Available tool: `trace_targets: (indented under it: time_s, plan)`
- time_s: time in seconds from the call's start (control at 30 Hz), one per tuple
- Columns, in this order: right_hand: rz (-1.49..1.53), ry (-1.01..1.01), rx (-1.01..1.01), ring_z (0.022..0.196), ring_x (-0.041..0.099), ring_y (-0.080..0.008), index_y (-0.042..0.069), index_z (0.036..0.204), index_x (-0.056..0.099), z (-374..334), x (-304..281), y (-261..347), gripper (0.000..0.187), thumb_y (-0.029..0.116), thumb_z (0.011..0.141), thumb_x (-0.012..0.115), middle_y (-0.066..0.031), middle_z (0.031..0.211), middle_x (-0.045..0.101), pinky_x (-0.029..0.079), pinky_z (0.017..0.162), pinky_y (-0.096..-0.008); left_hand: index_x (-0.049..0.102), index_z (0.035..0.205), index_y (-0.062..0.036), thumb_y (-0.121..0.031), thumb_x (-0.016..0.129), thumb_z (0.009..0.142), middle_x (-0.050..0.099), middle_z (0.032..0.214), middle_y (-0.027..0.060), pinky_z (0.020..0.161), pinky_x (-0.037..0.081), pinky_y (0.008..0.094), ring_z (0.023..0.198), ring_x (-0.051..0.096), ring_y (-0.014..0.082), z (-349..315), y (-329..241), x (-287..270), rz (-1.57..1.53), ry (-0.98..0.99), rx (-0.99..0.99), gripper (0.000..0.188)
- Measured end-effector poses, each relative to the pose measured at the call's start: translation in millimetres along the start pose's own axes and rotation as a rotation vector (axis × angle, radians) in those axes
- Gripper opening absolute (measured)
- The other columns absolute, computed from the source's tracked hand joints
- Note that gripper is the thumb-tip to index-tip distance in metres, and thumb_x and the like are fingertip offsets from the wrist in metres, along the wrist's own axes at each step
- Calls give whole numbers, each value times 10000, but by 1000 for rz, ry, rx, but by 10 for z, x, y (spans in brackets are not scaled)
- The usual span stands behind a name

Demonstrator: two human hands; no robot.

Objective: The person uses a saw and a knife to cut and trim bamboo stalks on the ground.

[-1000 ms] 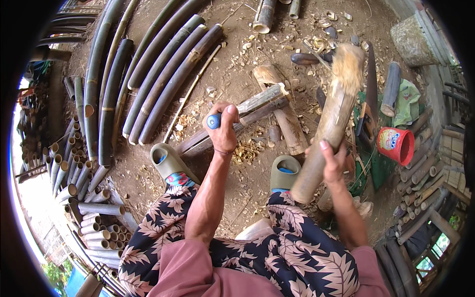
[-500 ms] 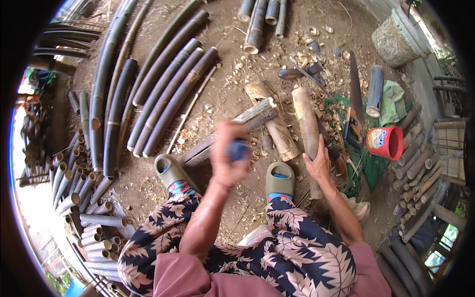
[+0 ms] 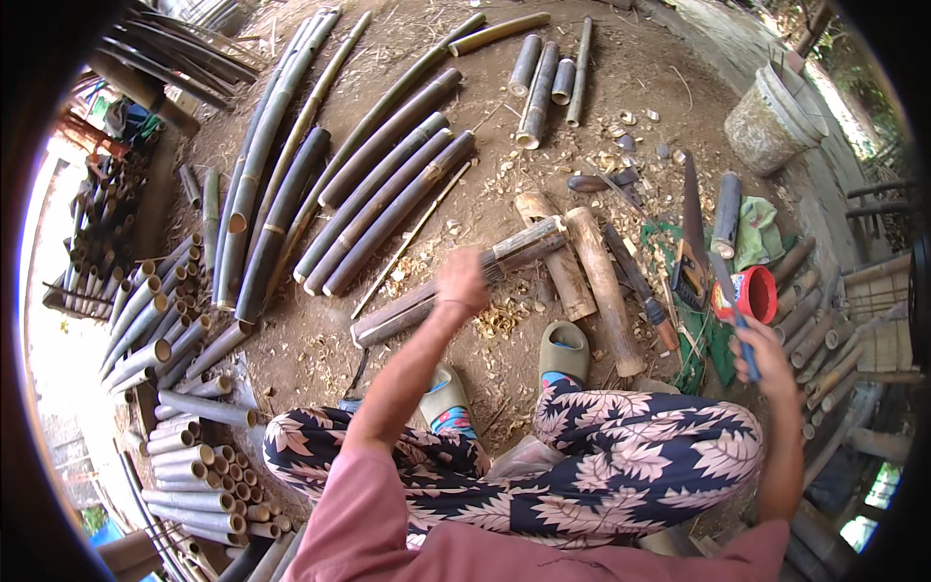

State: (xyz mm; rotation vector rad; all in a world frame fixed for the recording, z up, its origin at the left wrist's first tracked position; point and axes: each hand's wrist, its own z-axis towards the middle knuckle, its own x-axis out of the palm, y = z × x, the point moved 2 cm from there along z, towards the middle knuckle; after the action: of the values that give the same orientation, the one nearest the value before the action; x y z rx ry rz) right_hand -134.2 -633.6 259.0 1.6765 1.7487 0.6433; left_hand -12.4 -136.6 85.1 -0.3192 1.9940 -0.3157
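A blue-handled knife (image 3: 729, 293) juts upward before a red bucket (image 3: 764, 299), gripped by the closed fingers of the right hand (image 3: 772, 362); the left hand (image 3: 463, 281) is at a bamboo length (image 3: 519, 249) resting across a log (image 3: 567, 278), its blurred fingers' spread impossible to tell.

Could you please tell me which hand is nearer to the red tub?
The right hand is just nearside of the red tub; the left hand is well to its left.
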Motion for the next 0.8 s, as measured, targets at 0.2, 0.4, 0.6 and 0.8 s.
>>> trace_targets:
  time_s: [0.2,0.4,0.6,0.8]
  plan:
    - [-130,-402,-382,509,466,-54,85,1499,389,-1410,34,192,585,161,945,556,-34,893,552,374,387,-212,637,1204,35,-481,911,589,705,1060,184,814,569,377,937,693,314,203,1340,49,159,371,-14,847]
    - [-40,-446,-360,504,455,-46,81,1510,376,-1863,701,121,589,128,947,542,-59,948,560,375,391,-188,579,1130,-4,-575,812,716,645,915,113,686,581,386,735,655,248,-810,-431,-494,-1136,554,44,743]
    - [-76,-227,-256,516,441,-43,48,1488,391,-1767,1613,-121,593,16,922,564,-50,954,594,395,429,-196,433,1280,-64,-423,763,852,632,1001,139,678,607,421,797,678,256,-1744,-1127,328,-1830,161,-119,649]
    - [-183,-188,-331,798,552,-95,-9,1427,458,-1717,2088,-512,503,77,949,588,-57,978,623,486,721,-247,522,1126,-58,-607,444,989,663,835,150,628,604,402,707,688,252,-1792,-1110,903,-1923,172,-401,571]
